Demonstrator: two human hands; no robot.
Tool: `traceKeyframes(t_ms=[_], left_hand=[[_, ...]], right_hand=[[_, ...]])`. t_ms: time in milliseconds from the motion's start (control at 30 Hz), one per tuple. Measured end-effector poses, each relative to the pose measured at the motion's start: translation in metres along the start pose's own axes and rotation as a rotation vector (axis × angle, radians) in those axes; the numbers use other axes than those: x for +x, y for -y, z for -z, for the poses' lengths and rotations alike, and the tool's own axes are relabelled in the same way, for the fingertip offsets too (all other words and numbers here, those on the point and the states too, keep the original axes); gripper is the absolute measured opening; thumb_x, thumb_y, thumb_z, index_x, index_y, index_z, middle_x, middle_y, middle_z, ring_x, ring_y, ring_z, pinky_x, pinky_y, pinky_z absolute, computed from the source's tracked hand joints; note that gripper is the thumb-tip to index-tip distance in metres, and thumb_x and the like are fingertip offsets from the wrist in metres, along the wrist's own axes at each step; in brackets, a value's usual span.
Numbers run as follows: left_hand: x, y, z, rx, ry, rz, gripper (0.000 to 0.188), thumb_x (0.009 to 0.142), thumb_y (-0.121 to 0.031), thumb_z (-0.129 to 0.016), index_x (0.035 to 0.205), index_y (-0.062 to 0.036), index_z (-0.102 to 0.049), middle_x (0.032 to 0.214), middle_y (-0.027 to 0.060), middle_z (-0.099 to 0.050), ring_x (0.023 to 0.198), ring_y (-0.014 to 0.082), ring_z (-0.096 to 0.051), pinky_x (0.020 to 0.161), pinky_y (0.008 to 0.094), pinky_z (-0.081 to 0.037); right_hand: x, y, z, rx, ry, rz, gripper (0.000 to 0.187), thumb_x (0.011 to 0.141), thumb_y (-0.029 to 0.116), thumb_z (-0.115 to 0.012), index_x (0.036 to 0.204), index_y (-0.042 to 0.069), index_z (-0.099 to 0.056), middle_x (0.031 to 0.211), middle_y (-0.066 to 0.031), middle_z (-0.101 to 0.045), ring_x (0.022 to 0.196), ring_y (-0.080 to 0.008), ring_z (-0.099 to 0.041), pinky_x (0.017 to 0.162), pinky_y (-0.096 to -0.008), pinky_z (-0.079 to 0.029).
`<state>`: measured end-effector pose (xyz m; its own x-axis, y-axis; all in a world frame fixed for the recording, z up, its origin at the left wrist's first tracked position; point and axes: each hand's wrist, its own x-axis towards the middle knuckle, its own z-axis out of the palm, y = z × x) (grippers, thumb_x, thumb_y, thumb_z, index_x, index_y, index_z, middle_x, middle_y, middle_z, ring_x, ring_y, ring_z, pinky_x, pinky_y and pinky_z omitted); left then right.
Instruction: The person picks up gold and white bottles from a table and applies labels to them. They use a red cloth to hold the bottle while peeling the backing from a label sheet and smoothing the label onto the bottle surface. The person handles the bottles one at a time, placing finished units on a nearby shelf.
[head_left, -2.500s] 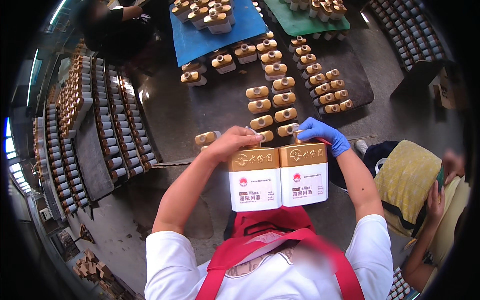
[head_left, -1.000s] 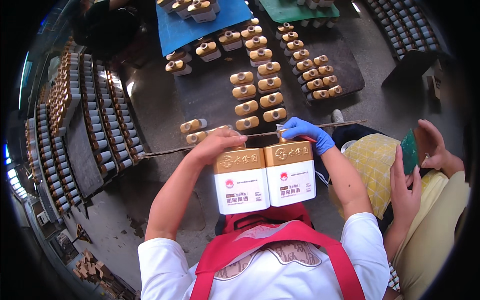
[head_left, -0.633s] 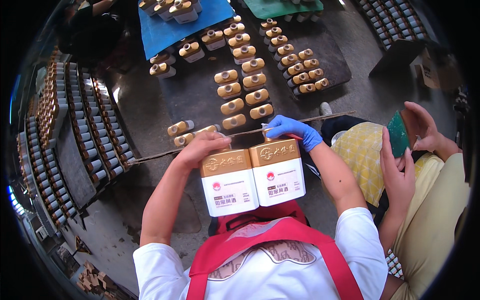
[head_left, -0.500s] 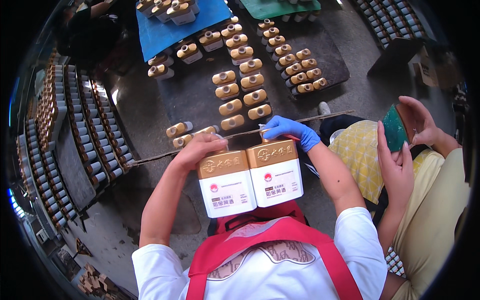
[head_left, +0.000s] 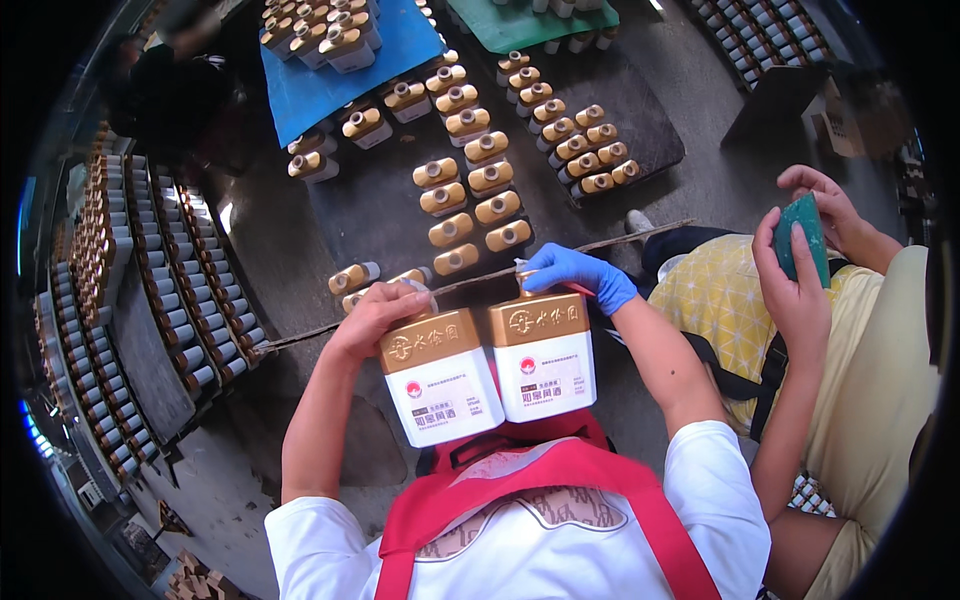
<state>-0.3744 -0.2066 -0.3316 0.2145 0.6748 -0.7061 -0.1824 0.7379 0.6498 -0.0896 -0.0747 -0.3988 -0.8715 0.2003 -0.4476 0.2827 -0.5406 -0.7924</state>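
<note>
Two flat, square-bodied bottles, white below and gold at the shoulders, hang side by side in front of my red apron (head_left: 520, 465). My bare left hand (head_left: 385, 308) is closed round the neck of the left bottle (head_left: 445, 395), which leans a little. In a blue glove, my right hand (head_left: 582, 272) grips the neck of the right bottle (head_left: 545, 375). A narrow gap parts the two bottles at the top. Just beyond my hands, several similar bottles (head_left: 455, 260) stand in rows on a dark table (head_left: 365, 215).
At my right, a person in a yellow patterned apron (head_left: 705, 300) holds a green pad (head_left: 803, 240). Blue sheet (head_left: 400, 40) and green sheet (head_left: 530, 22) lie farther back, bottles on them. Racked bottles (head_left: 190, 300) fill the left side. A thin rail (head_left: 480, 277) edges the table.
The two bottles have come slightly apart, the left one moving left and tilting. Both hands keep their hold. The other person's green pad has turned and moved.
</note>
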Motion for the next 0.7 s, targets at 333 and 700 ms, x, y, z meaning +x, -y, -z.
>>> traceKeyframes(t_ms=[333,700], left_hand=[[-0.076,-0.023,0.056,0.675,-0.628,-0.607,0.031,0.086,-0.019,-0.064,0.065,0.0012,-0.052,0.071,0.0047,-0.048,0.071,0.0146,-0.047,0.058,0.0277,-0.037],[0.067,0.063,0.142,1.059,-0.896,-0.643,0.016,0.076,-0.015,-0.069,0.072,-0.0023,-0.061,0.085,0.0166,-0.057,0.084,0.0339,-0.055,0.077,0.0429,-0.045]], right_hand=[[-0.071,0.02,-0.018,-0.458,-0.382,0.195,0.023,0.073,0.013,-0.072,0.065,-0.004,-0.058,0.058,-0.0052,-0.05,0.058,-0.0066,-0.044,0.056,-0.0268,-0.036],[-0.095,-0.015,-0.073,-1.183,-0.907,0.017,0.022,0.067,0.02,-0.076,0.064,0.008,-0.058,0.06,-0.0107,-0.048,0.051,-0.0277,-0.052,0.046,-0.0363,-0.041]])
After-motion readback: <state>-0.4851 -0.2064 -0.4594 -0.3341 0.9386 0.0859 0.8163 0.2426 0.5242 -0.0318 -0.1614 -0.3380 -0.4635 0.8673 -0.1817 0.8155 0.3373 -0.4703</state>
